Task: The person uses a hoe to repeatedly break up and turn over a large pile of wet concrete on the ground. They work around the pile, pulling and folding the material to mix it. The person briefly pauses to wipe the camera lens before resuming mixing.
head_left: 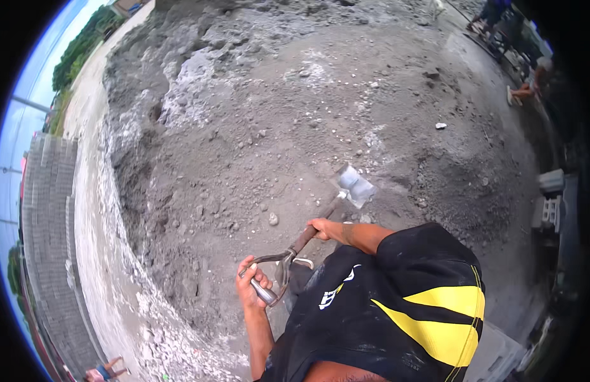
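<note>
A shovel (304, 239) slants across the lower middle of the view, from its D-shaped handle up to a worn silver blade (356, 187). My left hand (253, 284) is closed round the crossbar of the handle. Farther down, my right hand (319, 229) wraps the brown shaft. The blade lies at the surface of the grey, sandy ground (295, 127); no heaped load shows on it. Part of a shoe (303, 261) shows behind the handle's fork.
A dark mound of loose gravel (463, 191) rises right of the blade. Stacked grey blocks (46, 223) stand at far left, beyond a pale track (94, 210). Several hollow blocks (549, 212) sit at the right edge. Another person's leg (523, 93) shows at upper right.
</note>
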`<state>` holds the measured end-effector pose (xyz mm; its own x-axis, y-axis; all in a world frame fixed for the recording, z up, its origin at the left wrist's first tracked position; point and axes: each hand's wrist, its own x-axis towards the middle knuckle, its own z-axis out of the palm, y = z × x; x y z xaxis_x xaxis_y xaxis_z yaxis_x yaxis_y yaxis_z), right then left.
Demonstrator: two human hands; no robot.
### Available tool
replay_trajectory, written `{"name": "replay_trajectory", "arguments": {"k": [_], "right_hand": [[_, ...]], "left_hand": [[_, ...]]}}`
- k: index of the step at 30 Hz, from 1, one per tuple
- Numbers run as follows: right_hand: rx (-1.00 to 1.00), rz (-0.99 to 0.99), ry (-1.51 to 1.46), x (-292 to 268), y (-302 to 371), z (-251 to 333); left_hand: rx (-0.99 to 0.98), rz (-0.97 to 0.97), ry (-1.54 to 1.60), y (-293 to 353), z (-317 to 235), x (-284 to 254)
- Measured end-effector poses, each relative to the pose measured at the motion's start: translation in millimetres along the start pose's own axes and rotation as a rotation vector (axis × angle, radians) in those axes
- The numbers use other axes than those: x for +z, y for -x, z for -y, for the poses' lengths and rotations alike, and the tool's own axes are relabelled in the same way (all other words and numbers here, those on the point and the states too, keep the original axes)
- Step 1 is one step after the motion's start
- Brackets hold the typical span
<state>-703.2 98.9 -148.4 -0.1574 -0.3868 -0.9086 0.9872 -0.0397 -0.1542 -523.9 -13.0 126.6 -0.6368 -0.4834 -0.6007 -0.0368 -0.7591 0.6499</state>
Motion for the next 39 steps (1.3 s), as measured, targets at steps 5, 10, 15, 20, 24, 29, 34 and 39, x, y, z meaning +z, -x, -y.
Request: {"name": "replay_trajectory", "arguments": {"k": [5,10,15,20,24,29,34,39], "right_hand": [[0.423,0.208,0.729,113.3,-27.5,-115.3],[0.216,0.188,1.325,195.2,-105.7,-224.8],[0.064,0.307,1.358,318.6,-69.8,-272.0],[0.353,0.396,1.602,418.2,-28.3,-264.6],[0.355,0.182,1.254,444.9,-64.8,-229.1],[0.275,0.226,1.384,506.8,-51.2,-265.8],[-0.035,0.380,1.849,501.1,-115.8,-360.0],[-0.412,0.492,2.055,433.9,-207.6,-322.3]], "left_hand": [[0.174,-0.537,0.376,120.3,16.1,-75.7],[0.308,-0.826,1.026,129.7,52.1,-120.9],[0.499,-0.926,1.329,29.1,-0.2,-203.5],[0.638,-1.007,1.441,-99.4,-88.2,-311.2],[0.644,-0.941,1.423,-121.7,-147.8,-294.0],[0.682,-0.916,1.420,-126.2,-194.2,-340.3],[0.706,-1.072,1.287,-133.2,-153.0,-439.4],[0.412,-1.116,1.233,-181.5,-97.4,-447.5]]}}
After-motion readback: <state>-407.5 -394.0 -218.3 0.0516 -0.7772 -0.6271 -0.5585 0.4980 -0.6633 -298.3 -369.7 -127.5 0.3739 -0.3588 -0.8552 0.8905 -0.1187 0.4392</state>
